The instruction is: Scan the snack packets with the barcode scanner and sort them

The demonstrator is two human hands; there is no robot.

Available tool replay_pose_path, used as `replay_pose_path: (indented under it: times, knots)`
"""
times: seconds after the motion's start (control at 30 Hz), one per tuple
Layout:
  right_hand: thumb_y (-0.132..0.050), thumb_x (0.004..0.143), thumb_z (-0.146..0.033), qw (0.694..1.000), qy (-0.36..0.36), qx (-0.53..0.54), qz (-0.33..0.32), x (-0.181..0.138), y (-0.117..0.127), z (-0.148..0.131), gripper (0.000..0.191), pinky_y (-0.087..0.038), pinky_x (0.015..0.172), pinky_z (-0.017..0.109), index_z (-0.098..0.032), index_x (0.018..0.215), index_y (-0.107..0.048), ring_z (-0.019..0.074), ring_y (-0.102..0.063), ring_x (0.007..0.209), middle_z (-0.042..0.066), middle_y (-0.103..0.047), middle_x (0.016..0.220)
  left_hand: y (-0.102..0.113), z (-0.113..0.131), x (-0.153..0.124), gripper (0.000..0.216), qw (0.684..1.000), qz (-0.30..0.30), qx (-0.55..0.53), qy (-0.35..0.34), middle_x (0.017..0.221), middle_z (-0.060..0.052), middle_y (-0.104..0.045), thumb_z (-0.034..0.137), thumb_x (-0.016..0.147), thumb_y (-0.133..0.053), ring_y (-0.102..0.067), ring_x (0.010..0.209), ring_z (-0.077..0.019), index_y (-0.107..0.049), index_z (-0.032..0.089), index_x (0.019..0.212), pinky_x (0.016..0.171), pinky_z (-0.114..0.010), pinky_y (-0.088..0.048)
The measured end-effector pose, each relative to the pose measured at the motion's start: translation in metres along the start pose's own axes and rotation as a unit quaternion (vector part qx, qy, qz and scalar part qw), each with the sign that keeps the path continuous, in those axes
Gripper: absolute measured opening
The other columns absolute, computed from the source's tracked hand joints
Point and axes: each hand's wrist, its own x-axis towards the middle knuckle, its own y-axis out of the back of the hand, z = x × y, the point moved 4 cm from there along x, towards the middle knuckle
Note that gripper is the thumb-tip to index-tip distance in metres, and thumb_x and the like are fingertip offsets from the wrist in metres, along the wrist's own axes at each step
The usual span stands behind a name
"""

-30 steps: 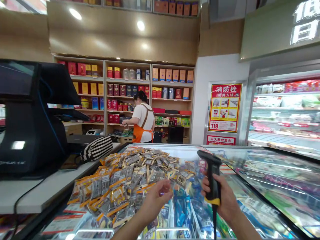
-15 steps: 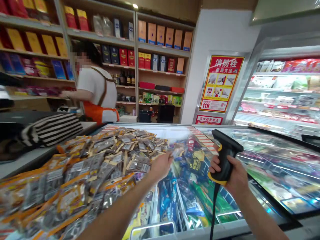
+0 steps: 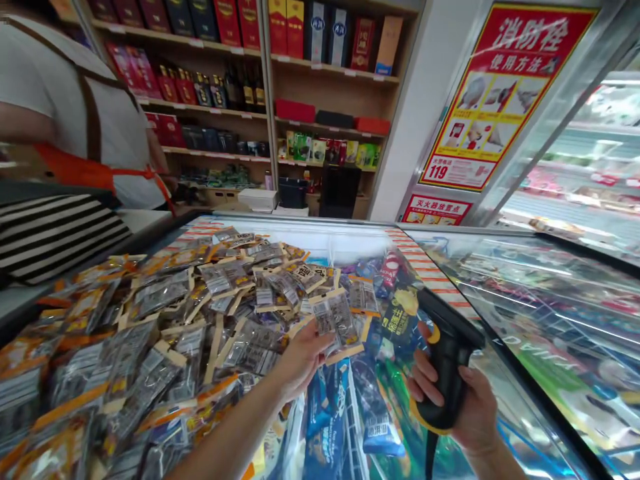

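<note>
Crinkly clear-film snack packet (image 3: pixel 336 321), tan card edges, pinched in your left hand (image 3: pixel 300 357) at right edge of packet pile (image 3: pixel 165 320) on freezer lid (image 3: pixel 345 243). Light, floppy, slick, by look of it; take it by stiff card border, not film. Your right hand (image 3: pixel 463 407) wrapped round black-and-yellow scanner (image 3: pixel 450 333). Glass lid smooth, reflective. Stocked shelves (image 3: pixel 320 73) behind; person in orange apron (image 3: pixel 75 167) far left.

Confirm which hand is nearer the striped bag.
Left. The left hand, holding a snack packet, is right of the striped bag; the right hand, gripping the scanner, is farther right.
</note>
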Motion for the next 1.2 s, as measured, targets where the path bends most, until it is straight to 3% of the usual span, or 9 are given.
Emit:
replay_pose_path:
  times: [0.13,0.33,0.53,0.67,0.77,0.87,1.0,1.1,1.2]
  knots:
    - [-0.042,0.064,-0.041,1.0,-0.001,-0.014,-0.022,-0.003,-0.01,0.002,0.043,-0.032,0.048,0.029,-0.026,0.103,-0.046,0.0068,-0.033,0.039,-0.002,-0.042,0.061,-0.004,0.001,0.0,0.032,1.0,-0.019,-0.012,0.011,0.096,-0.007,-0.06,0.026,0.068,-0.055,-0.055,0.085,-0.0169,-0.053,0.019,0.099,0.071,-0.028,-0.042]
    - [-0.043,0.064,-0.038,0.998,0.009,-0.038,-0.049,-0.008,-0.016,0.001,0.04,-0.036,0.05,0.028,-0.024,0.101,-0.05,0.0072,-0.037,0.041,-0.002,-0.047,0.063,-0.011,0.002,-0.009,0.034,0.995,0.031,0.091,-0.041,0.077,-0.001,-0.063,0.028,0.065,-0.057,-0.057,0.064,-0.0122,-0.052,0.021,0.098,0.06,-0.024,-0.042]
    - [-0.051,0.061,-0.026,0.998,0.039,-0.054,-0.018,-0.012,-0.021,0.004,0.032,-0.043,0.065,0.031,-0.023,0.092,-0.055,0.018,-0.054,0.08,0.002,-0.06,0.085,-0.015,0.019,-0.055,0.028,0.981,0.023,0.184,-0.053,0.054,0.002,-0.061,0.017,0.05,-0.066,-0.055,0.056,-0.0145,-0.063,0.019,0.078,0.051,-0.022,-0.038]
    - [-0.057,0.058,-0.021,0.992,-0.001,-0.126,0.028,-0.029,-0.048,0.036,0.021,-0.046,0.057,0.027,-0.017,0.078,-0.057,0.0134,-0.055,0.061,0.001,-0.062,0.07,-0.018,0.049,-0.093,0.031,0.975,0.052,0.195,-0.094,0.046,0.004,-0.057,0.013,0.044,-0.07,-0.053,0.048,-0.0132,-0.064,0.015,0.074,0.05,-0.022,-0.038]
    - [-0.061,0.054,-0.017,0.988,0.06,-0.112,0.088,-0.045,-0.075,0.058,0.017,-0.046,0.053,0.025,-0.017,0.07,-0.054,0.01,-0.052,0.051,-0.004,-0.057,0.054,-0.028,0.062,-0.117,0.029,0.97,0.076,0.158,-0.166,0.061,0.002,-0.061,0.026,0.059,-0.063,-0.055,0.057,-0.0117,-0.059,0.015,0.085,0.056,-0.022,-0.041]
    - [-0.061,0.056,-0.018,0.991,0.107,-0.047,0.069,-0.055,-0.104,0.072,0.02,-0.047,0.056,0.026,-0.019,0.073,-0.051,0.0117,-0.055,0.06,-0.005,-0.058,0.061,-0.036,0.054,-0.133,0.029,0.967,0.072,0.134,-0.205,0.081,-0.001,-0.062,0.026,0.067,-0.057,-0.057,0.067,-0.0117,-0.053,0.015,0.093,0.06,-0.023,-0.043]
    - [-0.06,0.057,-0.019,0.989,0.143,-0.033,0.035,-0.064,-0.123,0.068,0.022,-0.047,0.055,0.025,-0.02,0.076,-0.05,0.0128,-0.056,0.066,-0.004,-0.059,0.07,-0.02,0.046,-0.147,0.02,0.97,0.059,0.162,-0.171,0.08,-0.002,-0.058,0.024,0.075,-0.05,-0.055,0.063,-0.0096,-0.052,0.013,0.091,0.057,-0.025,-0.045]
    - [-0.061,0.056,-0.017,0.989,0.128,-0.078,0.022,-0.065,-0.124,0.065,0.022,-0.044,0.048,0.021,-0.019,0.075,-0.051,0.0089,-0.052,0.055,-0.005,-0.057,0.063,0.003,0.059,-0.155,0.017,0.971,0.049,0.2,-0.12,0.076,0.0,-0.057,0.026,0.077,-0.047,-0.054,0.061,-0.0082,-0.054,0.012,0.084,0.055,-0.024,-0.046]
    - [-0.062,0.055,-0.018,0.981,0.111,-0.156,0.032,-0.06,-0.124,0.074,0.023,-0.038,0.04,0.02,-0.019,0.075,-0.051,0.0078,-0.046,0.043,-0.007,-0.05,0.051,0.011,0.075,-0.156,0.018,0.968,0.067,0.207,-0.128,0.079,0.0,-0.057,0.026,0.077,-0.047,-0.054,0.063,-0.009,-0.054,0.012,0.085,0.056,-0.025,-0.046]
